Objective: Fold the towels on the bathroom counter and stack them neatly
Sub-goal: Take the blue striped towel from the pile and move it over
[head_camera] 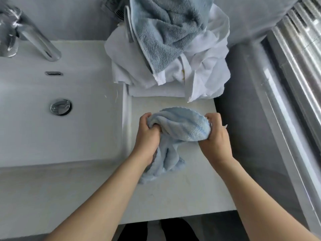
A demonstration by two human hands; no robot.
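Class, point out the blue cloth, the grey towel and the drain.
Blue cloth (pixel 184 126), head view, bunched top between the hands.
Grey towel (pixel 161 32), head view, middle of its hanging face.
Drain (pixel 60 106), head view, chrome cap.

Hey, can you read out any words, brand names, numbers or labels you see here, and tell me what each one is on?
None: no text can be read in this view.
The yellow mark on the white towels is too small and blurred to read.
The faucet shows no legible brand.
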